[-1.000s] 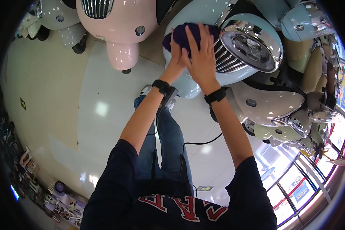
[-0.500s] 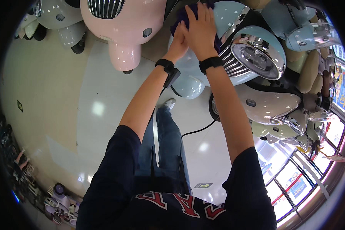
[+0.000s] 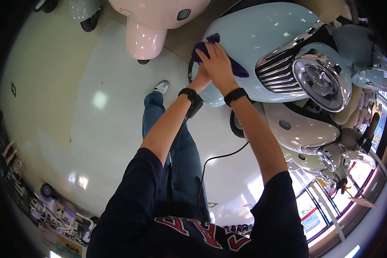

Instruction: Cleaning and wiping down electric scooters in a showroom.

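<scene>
A dark purple cloth lies bunched against the front of a glossy light-blue scooter ahead of me. My right hand presses on the cloth, its fingers bent over the folds and holding it to the curved panel. My left hand meets the right one from the left at the cloth's lower edge. Its fingers are hidden behind the right hand, so their grip does not show. Right of my hands are the scooter's chrome grille and round headlight.
A pink scooter stands at the upper left. Beige and pale-green scooters line the right, close to my right forearm. A black cable hangs by my legs. Windows fill the lower right; a shiny tiled floor lies below.
The view has shifted, so the scooters sit lower and further right. Both hands and the cloth are now lower on the blue scooter's front, still together. My visible foot has moved left and forward.
</scene>
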The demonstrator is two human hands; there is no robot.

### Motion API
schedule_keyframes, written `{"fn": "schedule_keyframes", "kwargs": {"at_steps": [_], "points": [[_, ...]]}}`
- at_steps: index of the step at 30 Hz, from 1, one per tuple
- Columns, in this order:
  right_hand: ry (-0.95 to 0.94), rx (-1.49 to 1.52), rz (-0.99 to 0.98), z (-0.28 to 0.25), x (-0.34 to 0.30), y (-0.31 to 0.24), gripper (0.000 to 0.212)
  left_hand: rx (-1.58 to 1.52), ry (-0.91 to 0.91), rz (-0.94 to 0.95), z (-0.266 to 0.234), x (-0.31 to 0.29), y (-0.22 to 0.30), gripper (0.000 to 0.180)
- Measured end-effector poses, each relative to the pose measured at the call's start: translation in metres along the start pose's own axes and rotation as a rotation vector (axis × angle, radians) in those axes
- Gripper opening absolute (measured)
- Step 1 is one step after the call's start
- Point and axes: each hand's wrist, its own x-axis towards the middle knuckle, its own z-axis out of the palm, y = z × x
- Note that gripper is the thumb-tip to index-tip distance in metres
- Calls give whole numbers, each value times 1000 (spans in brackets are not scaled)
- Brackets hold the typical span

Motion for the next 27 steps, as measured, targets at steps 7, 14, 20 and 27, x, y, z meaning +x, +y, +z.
{"fn": "schedule_keyframes", "kwargs": {"at_steps": [7, 14, 20, 27], "points": [[89, 119, 99, -100, -43, 27, 53, 652, 184, 591, 65, -19, 39, 52], [274, -31, 140, -96, -6, 27, 55, 763, 252, 656, 71, 15, 60, 64], [282, 92, 77, -11, 6, -10, 40, 804, 149, 385, 26, 13, -16, 56], [24, 304, -4, 13, -62, -25, 38, 520, -21, 106, 2, -46, -57, 57]]}}
